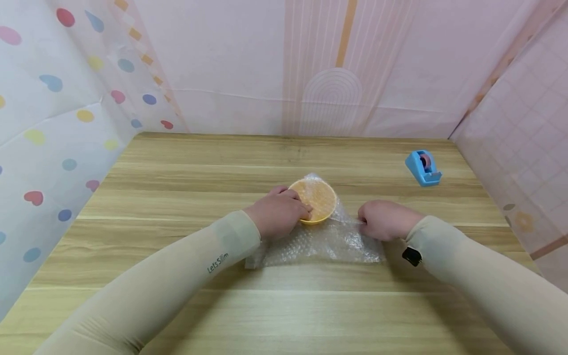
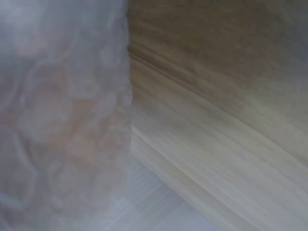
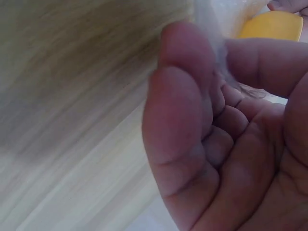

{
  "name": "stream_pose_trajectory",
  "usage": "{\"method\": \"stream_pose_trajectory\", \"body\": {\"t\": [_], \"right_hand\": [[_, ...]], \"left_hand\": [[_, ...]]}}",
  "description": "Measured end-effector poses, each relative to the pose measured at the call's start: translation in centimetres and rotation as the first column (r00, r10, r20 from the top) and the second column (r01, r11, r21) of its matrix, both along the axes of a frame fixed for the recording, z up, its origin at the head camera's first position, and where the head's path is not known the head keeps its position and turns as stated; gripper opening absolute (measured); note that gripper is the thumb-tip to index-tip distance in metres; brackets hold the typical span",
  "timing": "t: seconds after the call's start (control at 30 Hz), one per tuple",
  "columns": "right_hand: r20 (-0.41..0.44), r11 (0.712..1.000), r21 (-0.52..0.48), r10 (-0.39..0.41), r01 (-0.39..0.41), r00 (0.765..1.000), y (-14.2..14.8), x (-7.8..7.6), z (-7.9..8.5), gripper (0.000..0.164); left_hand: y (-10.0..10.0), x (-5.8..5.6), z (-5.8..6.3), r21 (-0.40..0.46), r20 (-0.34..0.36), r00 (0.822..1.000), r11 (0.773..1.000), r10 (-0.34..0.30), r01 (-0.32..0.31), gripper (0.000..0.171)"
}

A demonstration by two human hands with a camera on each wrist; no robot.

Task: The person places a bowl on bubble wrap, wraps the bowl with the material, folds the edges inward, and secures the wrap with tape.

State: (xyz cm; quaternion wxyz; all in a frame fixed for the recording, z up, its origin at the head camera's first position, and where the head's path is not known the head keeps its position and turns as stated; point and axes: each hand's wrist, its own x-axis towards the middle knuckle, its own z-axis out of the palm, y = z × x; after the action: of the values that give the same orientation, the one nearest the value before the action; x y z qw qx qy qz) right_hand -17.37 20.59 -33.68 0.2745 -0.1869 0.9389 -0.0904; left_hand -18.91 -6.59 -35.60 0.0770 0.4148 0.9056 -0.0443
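A round yellow bowl [image 1: 313,221] is at the middle of the wooden table, with clear bubble wrap [image 1: 328,245] under it and drawn over its top. My left hand [image 1: 277,212] holds the bowl at its left side, some fingers over the wrap at the rim. To the right of the bowl, my right hand [image 1: 388,219] pinches an edge of the wrap, pulled taut between the two. In the right wrist view the thumb and forefinger nip the film, with the bowl [image 3: 274,26] behind. Bubble wrap [image 2: 62,115] fills the left wrist view's left side; my left fingers are hidden there.
A blue tape dispenser [image 1: 423,168] with a reddish roll stands at the table's right rear. Patterned cloth walls [image 1: 230,64] border the wooden table [image 1: 177,167] at the back and both sides.
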Motion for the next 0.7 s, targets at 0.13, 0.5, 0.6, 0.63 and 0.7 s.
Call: {"method": "stream_pose_trajectory", "body": {"t": [0.13,0.5,0.6,0.63,0.7], "right_hand": [[0.045,1.0,0.008,-0.019,0.019,0.999,0.29,0.15,0.08,0.014],[0.158,0.996,-0.051,-0.065,0.074,0.985,0.89,0.27,0.24,0.021],[0.153,0.996,-0.059,-0.058,0.068,0.986,0.84,0.25,0.42,0.022],[0.152,0.996,-0.061,-0.055,0.064,0.987,0.81,0.25,0.49,0.022],[0.149,0.996,-0.062,-0.053,0.063,0.987,0.78,0.22,0.58,0.022]], "left_hand": [[0.04,-0.03,0.02,-0.003,0.01,1.0,1.0,0.006,-0.006,0.037],[0.07,-0.03,0.06,-0.002,0.012,1.0,1.0,0.005,-0.005,0.036],[0.07,0.02,0.1,-0.002,0.008,1.0,1.0,0.003,-0.003,0.036],[0.07,0.02,0.11,-0.002,0.009,1.0,1.0,0.002,-0.002,0.036],[0.05,0.03,0.13,-0.004,0.012,1.0,1.0,0.004,-0.004,0.037]]}}
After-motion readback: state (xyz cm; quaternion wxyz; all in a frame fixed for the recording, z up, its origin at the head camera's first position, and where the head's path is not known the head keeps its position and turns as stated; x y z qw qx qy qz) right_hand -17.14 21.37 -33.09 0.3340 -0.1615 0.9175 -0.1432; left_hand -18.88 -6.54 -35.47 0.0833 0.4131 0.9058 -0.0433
